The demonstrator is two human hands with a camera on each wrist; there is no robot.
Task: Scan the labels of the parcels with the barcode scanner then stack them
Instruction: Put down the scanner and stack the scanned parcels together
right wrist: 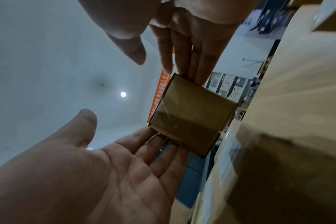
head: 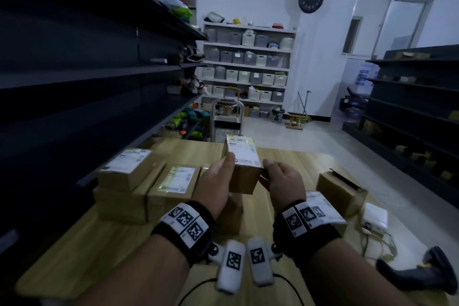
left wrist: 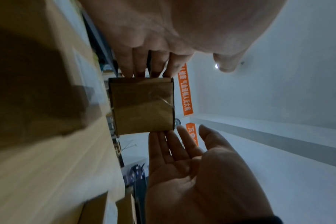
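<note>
A small brown cardboard parcel (head: 244,176) with a white label (head: 242,150) on top hangs above the wooden table (head: 87,243). My left hand (head: 216,181) and right hand (head: 285,181) carry it between them. In the left wrist view the left hand (left wrist: 144,63) and the right hand (left wrist: 182,166) touch the parcel (left wrist: 142,106) with straight fingers, thumbs off it. The right wrist view shows the same: right hand (right wrist: 186,53) above, left hand (right wrist: 134,159) below the parcel (right wrist: 190,115). The black barcode scanner (head: 422,273) lies on the table at the lower right, untouched.
Labelled parcels sit at the table's left: one (head: 126,169) on a larger box (head: 121,204), another (head: 173,184) beside them. At the right are a labelled parcel (head: 320,208), a brown box (head: 340,189) and a white device (head: 375,216) with cables. Dark shelving (head: 74,69) runs close along the left.
</note>
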